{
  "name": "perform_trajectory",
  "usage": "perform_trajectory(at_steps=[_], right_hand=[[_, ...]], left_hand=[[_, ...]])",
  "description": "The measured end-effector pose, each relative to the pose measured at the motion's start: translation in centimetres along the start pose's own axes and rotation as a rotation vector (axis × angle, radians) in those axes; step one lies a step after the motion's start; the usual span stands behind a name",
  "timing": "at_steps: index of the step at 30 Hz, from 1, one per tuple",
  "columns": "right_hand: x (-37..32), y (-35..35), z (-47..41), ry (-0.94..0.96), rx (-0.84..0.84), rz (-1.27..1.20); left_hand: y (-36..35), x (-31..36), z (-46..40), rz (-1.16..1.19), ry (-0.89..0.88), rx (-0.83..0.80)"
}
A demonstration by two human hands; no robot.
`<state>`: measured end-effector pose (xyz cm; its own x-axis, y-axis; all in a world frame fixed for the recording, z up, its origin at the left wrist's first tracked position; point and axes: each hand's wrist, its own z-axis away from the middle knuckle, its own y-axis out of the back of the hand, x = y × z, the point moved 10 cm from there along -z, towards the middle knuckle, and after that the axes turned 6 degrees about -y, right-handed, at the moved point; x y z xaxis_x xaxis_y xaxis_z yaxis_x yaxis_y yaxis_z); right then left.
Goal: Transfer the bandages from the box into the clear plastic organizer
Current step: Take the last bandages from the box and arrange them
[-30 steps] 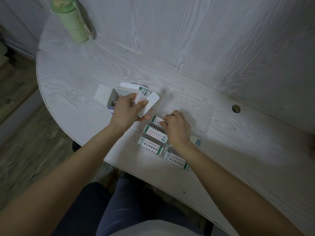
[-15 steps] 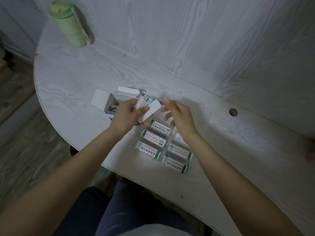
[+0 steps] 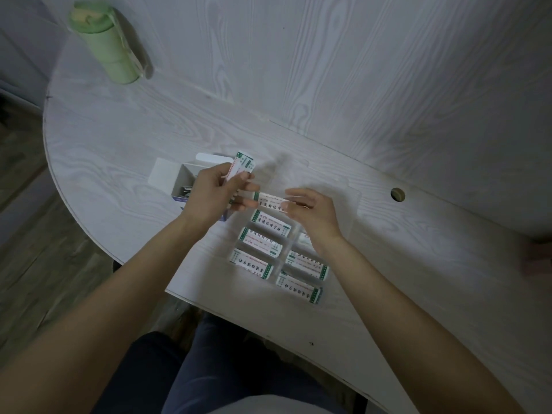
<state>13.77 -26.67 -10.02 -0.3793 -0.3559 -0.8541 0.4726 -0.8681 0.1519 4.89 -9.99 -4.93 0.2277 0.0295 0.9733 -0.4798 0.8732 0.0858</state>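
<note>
My left hand [image 3: 213,194] grips a small stack of green-and-white wrapped bandages [image 3: 243,164] just right of the open white box [image 3: 182,185], which still has dark contents inside. A single bandage [image 3: 270,200] is pinched at its right end by my right hand [image 3: 312,212]. Its left end lies at my left fingertips. It hovers over the far-left part of the clear plastic organizer [image 3: 348,204]. Several bandages lie in the organizer's near compartments, among them one [image 3: 270,224] right below the held one. My right wrist hides part of the right column.
A green bottle [image 3: 104,43] stands at the table's far left corner by the wall. A round cable hole [image 3: 397,194] is in the tabletop to the right. The curved table edge [image 3: 191,300] runs close to the organizer's near side, above my lap.
My right hand left the organizer's near compartments, rose to my left hand and took one bandage from the stack. The left hand has shifted slightly right over the box.
</note>
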Motion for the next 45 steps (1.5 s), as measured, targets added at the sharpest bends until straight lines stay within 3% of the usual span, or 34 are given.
perform_trajectory(at_steps=[7,18,21,23,25,29,32,37,42,45], right_hand=[[0.3,0.2,0.3,0.118,0.178,0.326],[0.4,-3.7,0.9,0.332,0.141,0.901],[-1.4,-3.1,1.3,0.325,0.128,0.625],[-2.8,-3.1,1.7,0.255,0.024,0.274],[-4.3,-3.8,2.0,0.242,-0.087,0.115],[-5.6,-3.7,2.1,0.279,-0.137,0.104],[-5.2,-2.9,1.8,0.291,-0.093,0.132],[-5.0,-2.5,2.0,0.296,-0.073,0.155],[-5.0,-2.4,2.2,0.294,-0.138,0.13],[-4.4,-1.4,1.7,0.273,-0.069,0.121]], left_hand=[[0.3,-0.5,0.2,0.019,0.005,0.005],[0.6,-1.4,0.5,-0.007,0.003,-0.04],[0.5,-1.5,0.5,-0.017,0.017,-0.071],[0.2,-1.4,0.6,-0.053,0.016,-0.101],[-0.7,-1.0,0.7,-0.086,0.003,-0.171],[-2.6,-1.0,1.6,-0.005,0.068,-0.319],[-2.6,-1.4,1.8,0.1,0.134,-0.294],[-1.2,-1.4,1.0,-0.107,0.068,-0.155],[-2.0,-1.5,0.9,-0.158,0.092,-0.21],[-2.0,-1.6,0.7,-0.121,0.11,-0.17]])
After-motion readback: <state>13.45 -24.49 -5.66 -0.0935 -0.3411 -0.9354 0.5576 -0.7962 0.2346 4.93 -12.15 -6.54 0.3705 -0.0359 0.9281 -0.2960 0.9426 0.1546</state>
